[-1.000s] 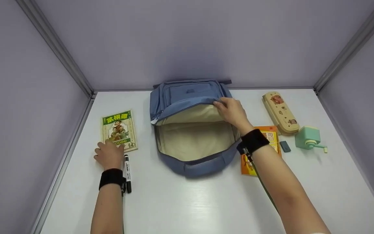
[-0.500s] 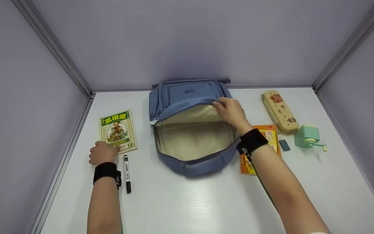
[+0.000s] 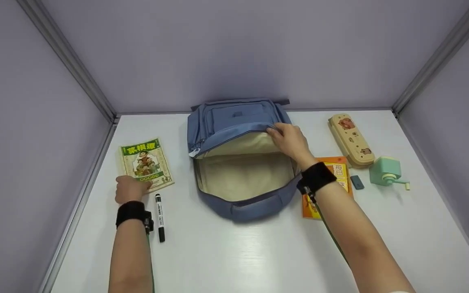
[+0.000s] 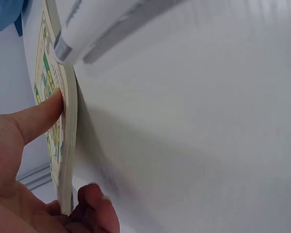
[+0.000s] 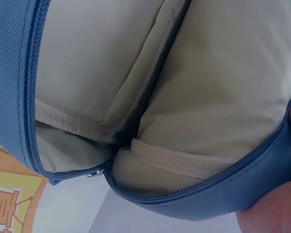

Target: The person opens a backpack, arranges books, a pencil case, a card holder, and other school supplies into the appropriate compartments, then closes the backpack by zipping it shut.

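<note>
At the left, a green and cream book [image 3: 147, 165] lies on the table, its near left corner in my left hand [image 3: 130, 189]. The left wrist view has the thumb [image 4: 43, 114] pressed on the cover of the book [image 4: 68, 141] and the other fingers curled at its far edge, partly beneath it. A blue backpack [image 3: 238, 110] lies in the middle with its main compartment unzipped. My right hand [image 3: 291, 140] grips the rim of its upper flap and holds it raised. Pale lining [image 5: 203, 87] fills the right wrist view.
A black and white marker [image 3: 160, 217] lies beside the left wrist. Under the right forearm is an orange book [image 3: 334, 165], partly hidden. Further right are a cream pencil case [image 3: 351, 140], a dark eraser [image 3: 357, 182] and a green crank pencil sharpener [image 3: 386, 171]. Walls enclose the table.
My left hand has shifted left off the book's lower cover to its corner and taken hold there. The book has slid and turned slightly leftward. The right hand keeps its place on the flap.
</note>
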A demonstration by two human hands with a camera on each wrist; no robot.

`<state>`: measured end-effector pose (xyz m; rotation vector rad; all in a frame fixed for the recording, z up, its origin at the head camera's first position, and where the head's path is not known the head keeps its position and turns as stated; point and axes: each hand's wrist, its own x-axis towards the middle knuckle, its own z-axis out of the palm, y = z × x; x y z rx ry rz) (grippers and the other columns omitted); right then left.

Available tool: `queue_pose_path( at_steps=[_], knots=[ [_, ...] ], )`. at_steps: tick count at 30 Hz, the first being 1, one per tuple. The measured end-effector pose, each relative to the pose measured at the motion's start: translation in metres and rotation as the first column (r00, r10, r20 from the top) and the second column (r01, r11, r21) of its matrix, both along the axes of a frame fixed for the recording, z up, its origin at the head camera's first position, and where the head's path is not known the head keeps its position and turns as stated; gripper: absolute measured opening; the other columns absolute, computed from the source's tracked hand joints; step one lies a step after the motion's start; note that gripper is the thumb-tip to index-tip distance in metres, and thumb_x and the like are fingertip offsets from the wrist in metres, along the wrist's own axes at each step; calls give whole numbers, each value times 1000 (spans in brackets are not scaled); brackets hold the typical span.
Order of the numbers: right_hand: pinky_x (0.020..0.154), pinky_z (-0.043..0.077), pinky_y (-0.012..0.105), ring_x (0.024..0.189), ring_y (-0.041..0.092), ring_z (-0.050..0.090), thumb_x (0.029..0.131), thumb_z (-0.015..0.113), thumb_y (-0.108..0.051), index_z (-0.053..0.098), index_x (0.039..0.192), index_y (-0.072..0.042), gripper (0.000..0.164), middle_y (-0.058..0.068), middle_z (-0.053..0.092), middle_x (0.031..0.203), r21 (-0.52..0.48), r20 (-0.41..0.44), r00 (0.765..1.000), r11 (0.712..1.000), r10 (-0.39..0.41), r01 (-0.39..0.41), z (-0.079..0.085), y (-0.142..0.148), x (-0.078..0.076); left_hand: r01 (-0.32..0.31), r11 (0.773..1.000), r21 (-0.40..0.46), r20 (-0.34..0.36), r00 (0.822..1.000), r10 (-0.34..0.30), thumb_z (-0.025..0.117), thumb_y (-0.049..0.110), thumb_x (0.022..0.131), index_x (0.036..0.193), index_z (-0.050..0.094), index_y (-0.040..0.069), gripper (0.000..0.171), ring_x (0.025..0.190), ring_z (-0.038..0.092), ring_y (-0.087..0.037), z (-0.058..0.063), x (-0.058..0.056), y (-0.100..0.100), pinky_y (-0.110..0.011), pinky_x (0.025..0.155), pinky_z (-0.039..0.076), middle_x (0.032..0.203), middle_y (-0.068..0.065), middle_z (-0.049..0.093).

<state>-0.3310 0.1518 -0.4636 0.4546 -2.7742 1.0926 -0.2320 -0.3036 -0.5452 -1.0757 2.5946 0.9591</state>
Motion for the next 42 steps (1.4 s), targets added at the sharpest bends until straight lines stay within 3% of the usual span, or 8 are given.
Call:
queue_pose_path(
  at_steps=[8,13,16,23,28,31,37,42],
  knots=[
    [57,33,33,59,19,44,101,55,-36,44,70,-14,40,0,40,62,13,5,1000,1000,-6,6,-1,-2,-2,66,997,47,-121,991,-60,43,2,95,149,6,-14,67,95,59,-44,13,-9,-7,-45,71,47,124,-39,48],
    [58,34,34,60,20,45,102,54,-38,44,71,-13,40,1,41,63,15,29,1000,1000,-3,2,1,-2,-3,45,976,213,-257,966,12,35,0,99,154,0,-3,65,77,69,-32,30,-8,-3,-41,75,53,137,-38,39],
    [56,34,34,58,19,45,102,53,-39,43,71,-14,41,1,40,62,5,49,999,1000,4,-4,3,-1,-4,30,954,298,-374,923,88,32,0,100,151,15,-1,54,68,70,-26,39,-9,4,-38,70,57,129,-33,46],
    [56,32,33,54,19,41,103,51,-36,43,70,-12,41,1,39,60,-34,88,995,999,38,-35,7,2,-8,68,873,483,-578,774,260,39,2,104,134,30,2,32,82,69,-23,70,-10,33,-32,68,58,116,-18,53],
    [57,34,33,54,18,41,103,51,-38,42,71,-12,42,0,38,60,-44,113,993,999,22,-17,10,3,-10,211,837,505,-687,686,241,43,2,103,130,33,2,29,80,70,-24,103,-8,62,-35,69,58,108,-18,55],
    [57,34,34,54,18,41,102,51,-38,43,71,-13,41,0,38,60,-38,119,993,999,15,-10,10,2,-12,308,811,498,-735,647,205,45,-1,102,133,36,1,32,77,71,-25,119,-3,78,-37,66,58,105,-21,58],
    [56,35,34,53,18,42,102,51,-39,44,71,-13,42,0,39,59,-38,122,992,999,16,-11,11,3,-13,472,732,490,-778,617,123,48,-2,101,142,40,1,41,80,71,-27,136,7,106,-39,62,58,107,-23,60],
    [58,35,33,55,18,44,102,51,-39,44,71,-13,42,0,40,61,-21,119,993,1000,15,-13,11,2,-15,575,634,517,-770,636,50,49,-2,101,142,42,0,42,81,71,-30,139,11,119,-40,60,58,107,-24,60]
  ],
)
